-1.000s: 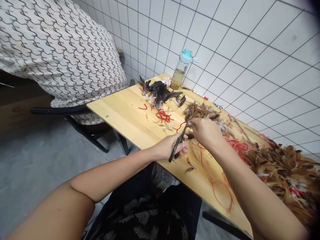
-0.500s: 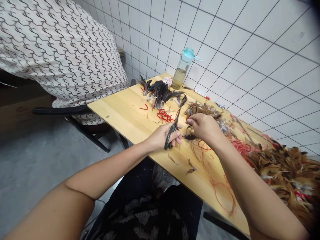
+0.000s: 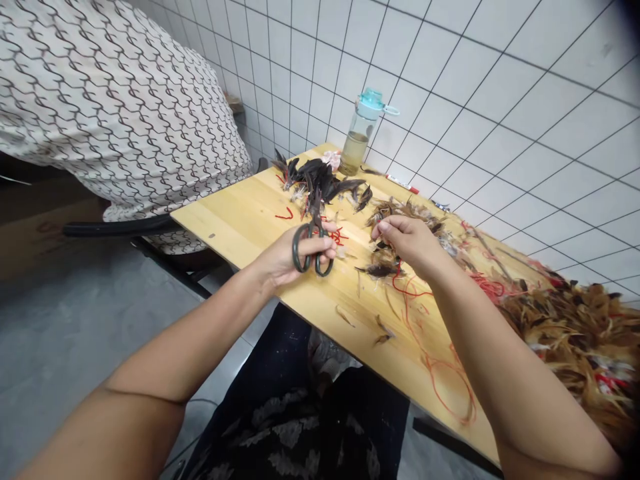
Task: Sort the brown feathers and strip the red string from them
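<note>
Gripping scissors [image 3: 298, 251] by the handles above the worktop [image 3: 235, 217], your left hand [image 3: 284, 259] points them away from you, probably for safety. Your right hand [image 3: 413, 243] curls over the brown feathers [image 3: 403, 208]; can't tell whether it's grasping any. Black feathers [image 3: 320, 177] lie beyond the scissors, red cord [image 3: 487, 286] near the brown ones, likely spread for easy reach.

Scissors [image 3: 315, 226]: black. Cord [image 3: 489, 285]: red. Pile [image 3: 575, 327]: feathers golden brown and black, flecked white and red. Small heap [image 3: 419, 212]: brown and white. Plumes [image 3: 320, 177]: black. Bench [image 3: 235, 217]: pale yellow, wood-grained. Bottle [image 3: 363, 127]: clear; lid [image 3: 371, 99] turquoise, liquid [image 3: 354, 151] yellowish. Marker [image 3: 397, 182]: white; cap [image 3: 415, 191] red. Wall [image 3: 465, 73]: white, ruled with a dark grid. Shirt [image 3: 145, 113]: white, repeating dark wavy lines. Trousers [image 3: 267, 353]: dark blue. Top [image 3: 295, 433]: black, grey floral pattern. Floor [image 3: 90, 333]: grey.
</note>
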{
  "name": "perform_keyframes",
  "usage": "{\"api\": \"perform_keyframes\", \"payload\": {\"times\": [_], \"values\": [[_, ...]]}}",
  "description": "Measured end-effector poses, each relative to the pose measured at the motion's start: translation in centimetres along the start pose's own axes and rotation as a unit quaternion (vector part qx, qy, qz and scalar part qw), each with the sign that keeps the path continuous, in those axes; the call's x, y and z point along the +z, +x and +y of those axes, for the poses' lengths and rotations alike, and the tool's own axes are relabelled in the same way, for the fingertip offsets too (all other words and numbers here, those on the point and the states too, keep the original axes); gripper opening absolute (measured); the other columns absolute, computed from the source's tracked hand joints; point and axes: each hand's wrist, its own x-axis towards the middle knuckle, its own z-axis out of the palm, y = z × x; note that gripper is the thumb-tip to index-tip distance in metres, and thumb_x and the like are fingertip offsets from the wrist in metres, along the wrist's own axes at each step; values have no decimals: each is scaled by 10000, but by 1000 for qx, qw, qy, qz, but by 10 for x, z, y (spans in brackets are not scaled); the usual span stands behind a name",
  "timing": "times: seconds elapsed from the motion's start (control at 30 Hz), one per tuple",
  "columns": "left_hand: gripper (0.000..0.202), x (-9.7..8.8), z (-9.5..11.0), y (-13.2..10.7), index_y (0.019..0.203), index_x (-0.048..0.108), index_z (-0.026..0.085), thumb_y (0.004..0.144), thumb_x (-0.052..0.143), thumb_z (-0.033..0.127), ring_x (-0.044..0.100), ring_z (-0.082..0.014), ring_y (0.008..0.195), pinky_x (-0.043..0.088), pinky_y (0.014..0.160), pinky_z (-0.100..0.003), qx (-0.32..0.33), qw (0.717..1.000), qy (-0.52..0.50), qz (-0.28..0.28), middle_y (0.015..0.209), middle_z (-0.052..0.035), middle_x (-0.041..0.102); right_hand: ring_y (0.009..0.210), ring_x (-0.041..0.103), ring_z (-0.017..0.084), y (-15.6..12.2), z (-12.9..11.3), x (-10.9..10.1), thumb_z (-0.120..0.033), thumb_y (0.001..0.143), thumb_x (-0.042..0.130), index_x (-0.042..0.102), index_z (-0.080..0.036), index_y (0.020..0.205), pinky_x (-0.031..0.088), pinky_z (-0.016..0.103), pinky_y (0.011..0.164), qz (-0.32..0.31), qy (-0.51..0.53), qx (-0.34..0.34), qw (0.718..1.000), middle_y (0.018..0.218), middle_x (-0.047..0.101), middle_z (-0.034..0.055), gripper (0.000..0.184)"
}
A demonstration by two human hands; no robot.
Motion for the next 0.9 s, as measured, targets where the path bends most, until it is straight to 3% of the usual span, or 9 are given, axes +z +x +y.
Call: {"api": "perform_keyframes", "payload": {"times": [0.1, 0.23, 0.37, 0.6, 0.9], "values": [[493, 18, -14, -1, 1086, 536, 152, 663, 788, 131, 634, -102, 738, 477, 634, -194, 29, 998, 50, -9, 897, -49, 673, 555, 346, 106, -1, -4, 2, -430, 835, 521, 641, -174, 766, 301, 250, 550, -25, 130, -12, 991, 599, 438, -29, 291], [553, 49, -36, 5, 1064, 506, 175, 615, 827, 141, 637, -111, 850, 497, 803, -252, 47, 998, 34, -31, 947, -34, 658, 546, 345, 95, -6, -19, 3, -487, 794, 591, 588, -185, 741, 292, 233, 510, -67, 253, -11, 965, 626, 450, -26, 307], [559, 71, -51, 13, 1017, 484, 186, 590, 844, 171, 622, -107, 785, 498, 760, -257, 77, 995, -25, -50, 846, 13, 621, 492, 328, 95, -14, -32, 6, -509, 792, 609, 569, -203, 744, 269, 234, 464, -103, 311, 18, 945, 560, 386, -42, 312], [487, 71, -58, 17, 987, 470, 188, 639, 810, 211, 557, -62, 614, 431, 627, -210, 56, 997, -47, -32, 720, 59, 577, 615, 458, 102, -16, -25, 9, -333, 806, 609, 564, -184, 716, 363, 228, 554, -11, 302, 6, 953, 692, 531, -10, 180], [543, 79, -66, 24, 988, 492, 188, 567, 836, 159, 547, -53, 699, 442, 715, -209, 101, 991, -74, -36, 760, 70, 528, 456, 402, 97, -22, -30, 18, -317, 863, 527, 555, -199, 740, 301, 220, 456, -76, 336, 42, 938, 531, 468, -38, 173]]}}
